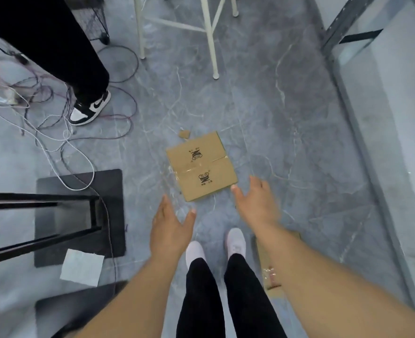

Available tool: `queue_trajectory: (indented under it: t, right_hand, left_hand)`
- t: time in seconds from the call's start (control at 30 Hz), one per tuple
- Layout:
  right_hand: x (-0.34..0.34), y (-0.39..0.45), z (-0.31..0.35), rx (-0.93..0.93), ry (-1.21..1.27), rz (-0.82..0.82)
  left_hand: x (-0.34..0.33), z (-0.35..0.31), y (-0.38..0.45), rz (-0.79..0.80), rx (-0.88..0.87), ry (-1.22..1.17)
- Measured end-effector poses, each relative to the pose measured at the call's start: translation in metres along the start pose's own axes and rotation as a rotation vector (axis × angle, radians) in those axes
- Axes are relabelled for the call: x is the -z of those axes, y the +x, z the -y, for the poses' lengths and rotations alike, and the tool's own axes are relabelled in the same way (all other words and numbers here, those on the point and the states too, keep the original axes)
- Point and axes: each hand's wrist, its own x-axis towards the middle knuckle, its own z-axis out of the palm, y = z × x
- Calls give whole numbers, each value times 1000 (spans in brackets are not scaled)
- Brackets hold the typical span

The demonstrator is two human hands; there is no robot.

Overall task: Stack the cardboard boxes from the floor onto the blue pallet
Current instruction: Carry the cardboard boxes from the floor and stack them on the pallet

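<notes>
Head view — taped tan cardboard box [201, 167] on floor; both hands [171, 228] spread, empty.

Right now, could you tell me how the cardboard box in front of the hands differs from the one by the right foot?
The front cardboard box lies in full view, while the second box is mostly hidden behind the right forearm. The front box shows black printed marks on top; the second box shows none on its visible part. The front box sits ahead of both open hands, the second beside the white shoe. Both are brown, taped, and on the floor.
</notes>
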Motion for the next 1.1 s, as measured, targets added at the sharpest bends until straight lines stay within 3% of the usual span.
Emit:
queue_trajectory:
  t: [0.43,0.67,0.87,1.1]
  right_hand:
    - [-161,211,-56,-31,-145,147]
    - [-210,256,-86,-71,-71,223]
    - [-197,247,-83,-85,-5,221]
    - [-113,199,-66,-134,93,198]
  left_hand:
    - [-138,75,211,42,217,-101]
    - [-184,104,274,67,319,-263]
    - [-179,91,264,-4,341,-415]
    - [-118,33,211,50,257,-431]
